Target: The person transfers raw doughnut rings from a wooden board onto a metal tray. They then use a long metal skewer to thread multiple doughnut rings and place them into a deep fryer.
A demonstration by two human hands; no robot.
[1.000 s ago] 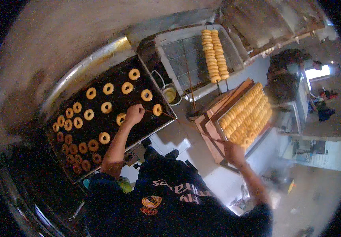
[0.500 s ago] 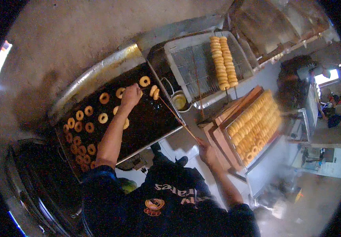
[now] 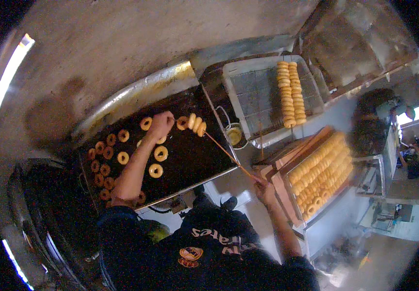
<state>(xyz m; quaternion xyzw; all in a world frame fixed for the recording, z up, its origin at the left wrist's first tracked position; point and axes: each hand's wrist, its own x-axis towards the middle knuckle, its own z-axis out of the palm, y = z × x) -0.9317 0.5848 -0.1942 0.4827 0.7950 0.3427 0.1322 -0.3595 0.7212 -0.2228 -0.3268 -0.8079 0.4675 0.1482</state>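
1. The right hand (image 3: 264,189) is closed around the low end of a long, thin stick (image 3: 224,153).
2. The left hand (image 3: 162,125) is curled up above the big fryer (image 3: 197,160); I can't tell if its fingers pinch anything.
3. A few ring doughnuts (image 3: 197,125) sit on the stick's far part, over the fryer, just right of the left hand.
4. Loose rings (image 3: 161,147) lie in the fryer, some gold, some browner.
5. Past it are a small pot (image 3: 234,135) and a pale tub (image 3: 248,87) with two full doughnut rows (image 3: 285,97) across it.
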